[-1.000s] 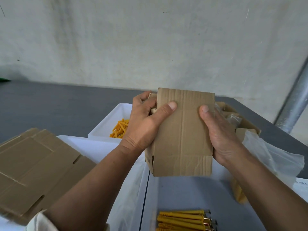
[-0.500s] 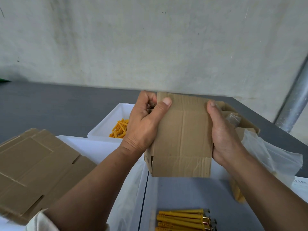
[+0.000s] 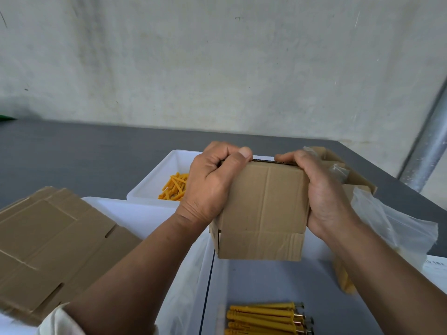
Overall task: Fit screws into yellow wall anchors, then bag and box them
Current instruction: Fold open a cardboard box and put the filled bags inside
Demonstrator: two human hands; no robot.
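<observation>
Grey table (image 3: 96, 153), pale wall (image 3: 217, 56). Cardboard box (image 3: 263, 209) upright between hands; left hand (image 3: 210, 184), right hand (image 3: 324, 197) each grip one top corner, fingers curled.

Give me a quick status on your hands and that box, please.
Left hand and right hand gripping the cardboard box, held up in front. Top flap folded down. Nothing in the way.
</observation>
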